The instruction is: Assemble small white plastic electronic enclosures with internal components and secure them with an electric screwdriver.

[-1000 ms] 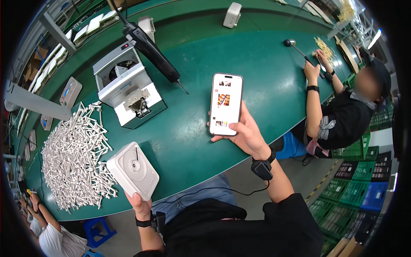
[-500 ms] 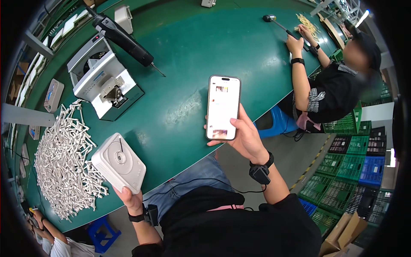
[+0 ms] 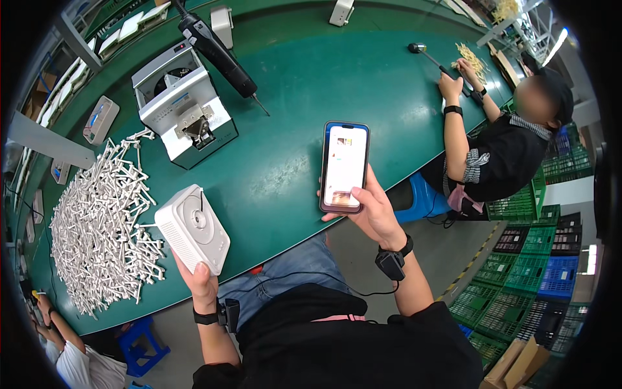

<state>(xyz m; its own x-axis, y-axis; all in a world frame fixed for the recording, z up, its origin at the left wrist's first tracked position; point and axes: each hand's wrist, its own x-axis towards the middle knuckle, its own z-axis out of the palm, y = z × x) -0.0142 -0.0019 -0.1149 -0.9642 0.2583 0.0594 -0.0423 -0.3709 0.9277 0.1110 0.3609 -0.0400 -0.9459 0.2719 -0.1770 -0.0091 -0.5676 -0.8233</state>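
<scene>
My left hand (image 3: 199,280) grips a white box-shaped device (image 3: 210,236) by its near end, tilted above the table's front edge. A round recessed disc with a dark hub and a short dark stick shows on its face. A lit smartphone (image 3: 345,168) stands upright in my right hand (image 3: 376,214); the thumb rests on its screen and the other fingers go behind it. Left of the device spreads a large heap of small white rod-shaped plastic parts (image 3: 107,227). Beyond it stands a grey-and-white screw feeder machine (image 3: 184,107), with a black electric screwdriver (image 3: 220,55) hanging over it.
The green table (image 3: 291,78) curves across the view. A co-worker (image 3: 512,142) at the right handles a dark tool (image 3: 447,71) near pale yellowish parts (image 3: 472,59). Another person (image 3: 84,366) sits at lower left near a blue stool (image 3: 139,347). Stacked crates (image 3: 518,272) stand at right.
The white device has turned and tipped in my left hand, its vented side showing more. The phone has shifted slightly and leans differently. The view has moved, so the machine sits further right.
</scene>
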